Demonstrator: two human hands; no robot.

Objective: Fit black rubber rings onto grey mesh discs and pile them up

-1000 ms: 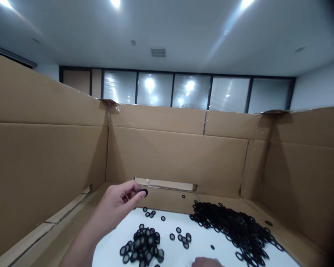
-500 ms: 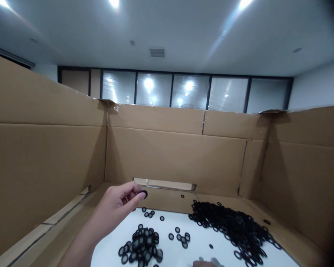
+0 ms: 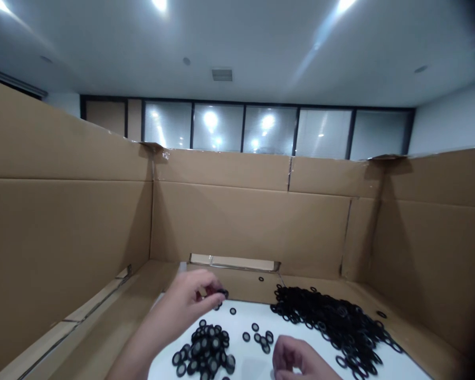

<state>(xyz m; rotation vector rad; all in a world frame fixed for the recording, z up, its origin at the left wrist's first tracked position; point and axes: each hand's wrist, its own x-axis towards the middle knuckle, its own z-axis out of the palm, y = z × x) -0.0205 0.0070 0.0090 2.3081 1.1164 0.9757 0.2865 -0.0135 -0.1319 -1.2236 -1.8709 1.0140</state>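
Nearest us, at the bottom of the frame, our right hand [image 3: 295, 359] hangs over the white worktop [image 3: 249, 316] with its fingers [image 3: 285, 359] curled inward; we cannot tell whether they hold anything. Our left hand [image 3: 186, 301] reaches toward the far edge of the worktop, its fingers [image 3: 209, 287] pinched closed on a black rubber ring [image 3: 221, 293]. Below that hand, at lower middle, sits a dense cluster of black rings [image 3: 203, 348]. A few loose rings [image 3: 261, 338] lie just left of our right hand, with open white room around them. To the right, a large heap of black rings [image 3: 332, 322] spills past the worktop's edge onto a cardboard border [image 3: 411, 327]. Beyond, a cardboard back wall [image 3: 249, 227], a left wall [image 3: 63, 227] and a right wall [image 3: 431, 253] box in the worktop, and a long slot [image 3: 233, 261] is cut low in the back wall. Above its top edge, at upper middle, are windows with blinds [image 3: 217, 126].
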